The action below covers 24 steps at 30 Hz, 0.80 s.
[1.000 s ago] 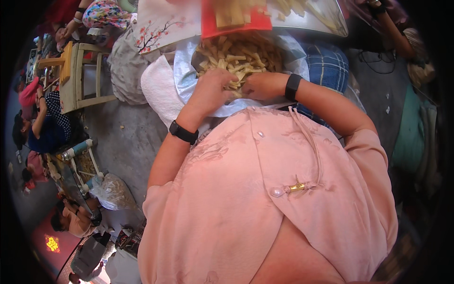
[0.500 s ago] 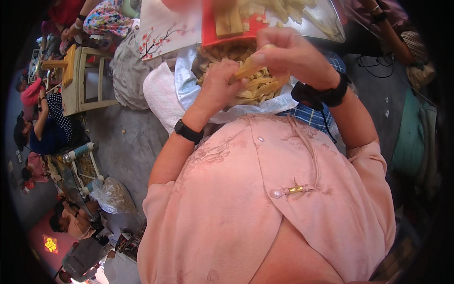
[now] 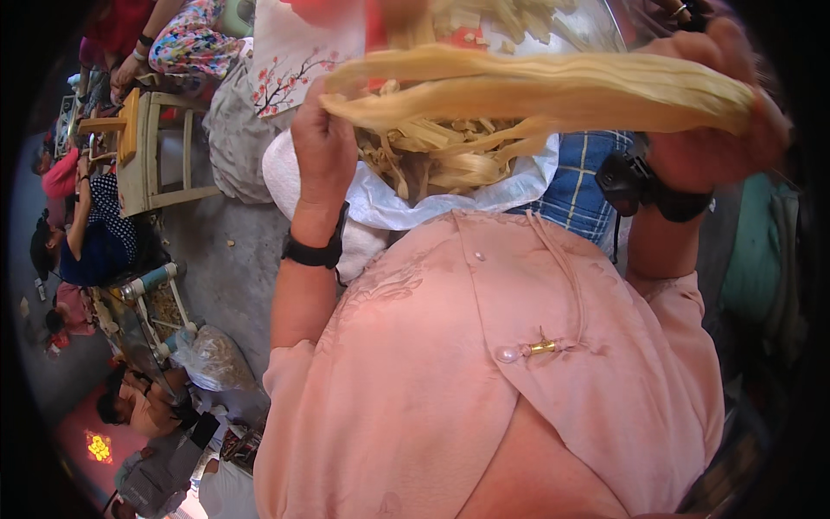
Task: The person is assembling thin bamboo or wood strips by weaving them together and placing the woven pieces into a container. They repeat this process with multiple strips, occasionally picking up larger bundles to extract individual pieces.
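A long, pale-yellow, ribbed fibrous strip (image 3: pixel 553 86) is stretched level between my two hands, blurred by motion. My left hand (image 3: pixel 324 143) is closed on its left end, where the strip parts into two strands. My right hand (image 3: pixel 718 130) grips the other end, out to the right; some of its fingers are smeared. Below the strip, a white plastic bag (image 3: pixel 484 201) rests open against my lap, full of shorter yellow strips and pieces (image 3: pixel 458 164). I cannot tell exactly what plant or food the strips are.
Beyond the bag stands a table (image 3: pixel 290 48) with a blossom-branch print, a red patch and more yellow pieces (image 3: pixel 519 22). A pale wooden chair (image 3: pixel 151 156) and a grey cloth bundle (image 3: pixel 238 130) stand to the left. Several people sit farther left.
My hands have moved apart, the right one out to the right and the left one leftward. The strip, bunched between them before, is now drawn out long above the bag.
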### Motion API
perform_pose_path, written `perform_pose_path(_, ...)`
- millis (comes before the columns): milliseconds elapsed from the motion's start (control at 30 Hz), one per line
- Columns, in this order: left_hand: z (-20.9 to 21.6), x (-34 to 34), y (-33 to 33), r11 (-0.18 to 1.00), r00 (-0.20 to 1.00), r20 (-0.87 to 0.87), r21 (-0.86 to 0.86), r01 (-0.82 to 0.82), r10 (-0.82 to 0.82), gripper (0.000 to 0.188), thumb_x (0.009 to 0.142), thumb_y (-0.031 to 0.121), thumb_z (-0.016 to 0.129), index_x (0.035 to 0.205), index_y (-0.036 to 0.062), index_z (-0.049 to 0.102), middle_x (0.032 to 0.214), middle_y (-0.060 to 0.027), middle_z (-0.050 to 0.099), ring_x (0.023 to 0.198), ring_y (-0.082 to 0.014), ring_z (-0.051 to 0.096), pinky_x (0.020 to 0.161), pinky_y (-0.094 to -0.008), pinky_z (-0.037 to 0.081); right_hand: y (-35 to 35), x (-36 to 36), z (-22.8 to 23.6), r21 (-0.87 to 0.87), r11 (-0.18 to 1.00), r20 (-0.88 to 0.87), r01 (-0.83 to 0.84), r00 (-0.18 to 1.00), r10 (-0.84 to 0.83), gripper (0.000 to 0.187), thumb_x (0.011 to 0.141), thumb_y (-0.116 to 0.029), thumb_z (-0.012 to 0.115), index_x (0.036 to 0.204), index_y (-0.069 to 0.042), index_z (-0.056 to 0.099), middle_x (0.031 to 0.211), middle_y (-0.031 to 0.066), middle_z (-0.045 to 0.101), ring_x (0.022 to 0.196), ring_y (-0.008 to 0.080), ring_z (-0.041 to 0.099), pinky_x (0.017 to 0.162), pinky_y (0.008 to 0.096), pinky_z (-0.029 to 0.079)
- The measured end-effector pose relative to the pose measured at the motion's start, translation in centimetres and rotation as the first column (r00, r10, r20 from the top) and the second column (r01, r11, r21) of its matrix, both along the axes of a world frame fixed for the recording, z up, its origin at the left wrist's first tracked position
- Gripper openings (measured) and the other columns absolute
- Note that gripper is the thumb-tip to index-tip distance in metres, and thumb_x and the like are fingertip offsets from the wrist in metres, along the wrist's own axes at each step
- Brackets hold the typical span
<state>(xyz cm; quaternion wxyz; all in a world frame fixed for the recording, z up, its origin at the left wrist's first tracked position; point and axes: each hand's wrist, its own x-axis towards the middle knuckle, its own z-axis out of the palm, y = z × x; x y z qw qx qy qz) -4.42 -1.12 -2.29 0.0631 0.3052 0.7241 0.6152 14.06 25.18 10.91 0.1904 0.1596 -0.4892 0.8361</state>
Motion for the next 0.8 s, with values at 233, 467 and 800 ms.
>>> perform_pose_path(233,6.1,-0.5,-2.3,0.915,0.995,-0.035,0.392,0.096,-0.090,0.032,0.101,0.030,0.048,0.111,0.0005,0.054,0.108,-0.0141,0.060,0.099,-0.0274,0.066,0.080,-0.0378,0.059,-2.6,-4.3,-7.7,0.435,0.876,0.530,-0.209,0.846,-0.062,0.023,0.093,-0.023,0.059,0.077,-0.008,0.054,0.067,-0.0022,0.049,0.058,0.0065,0.045,0.053,0.0220,0.036)
perform_pose_path(467,10.9,-0.3,-0.4,0.857,0.999,0.012,0.514,-0.040,0.039,0.039,0.099,0.044,0.049,0.104,0.0056,0.058,0.103,-0.0129,0.066,0.100,-0.0344,0.067,0.087,-0.0443,0.056,-4.6,-5.9,-14.0,0.820,0.546,0.386,-0.171,0.870,-0.307,0.030,0.097,-0.025,0.052,0.104,0.002,0.062,0.082,0.0048,0.060,0.067,0.0130,0.055,0.061,0.0279,0.048)
perform_pose_path(800,5.7,0.4,0.4,0.933,0.976,-0.206,0.359,0.013,0.066,0.017,0.094,0.013,0.059,0.105,-0.0001,0.057,0.104,-0.0132,0.062,0.101,-0.0253,0.065,0.081,-0.0351,0.055,-7.9,-7.2,-11.8,0.307,0.941,0.431,-0.140,0.903,-0.006,0.032,0.094,-0.017,0.065,0.119,0.001,0.059,0.089,0.0029,0.065,0.075,0.0075,0.061,0.069,0.0226,0.052)
